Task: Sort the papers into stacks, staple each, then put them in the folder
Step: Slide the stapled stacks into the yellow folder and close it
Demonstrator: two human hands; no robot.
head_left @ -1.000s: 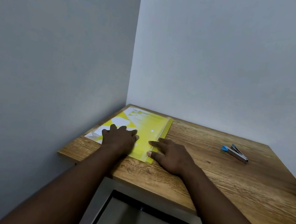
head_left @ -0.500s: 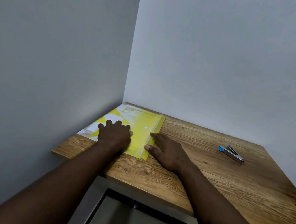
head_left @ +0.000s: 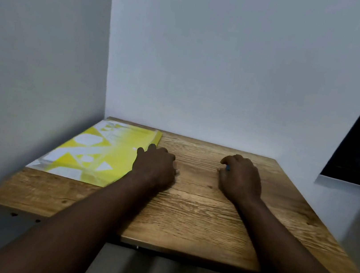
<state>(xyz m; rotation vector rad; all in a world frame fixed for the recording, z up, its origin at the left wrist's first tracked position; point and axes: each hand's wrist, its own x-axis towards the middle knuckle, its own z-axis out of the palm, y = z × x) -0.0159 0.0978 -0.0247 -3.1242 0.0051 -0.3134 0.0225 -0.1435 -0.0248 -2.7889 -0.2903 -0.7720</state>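
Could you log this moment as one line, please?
left hand: on folder edge | right hand: over stapler, grip unclear | folder: on table

No legible text or label anywhere, the blurred print on the yellow folder (head_left: 111,149) perhaps mere pattern.

One head-worn camera looks forward and down over the table (head_left: 196,220).
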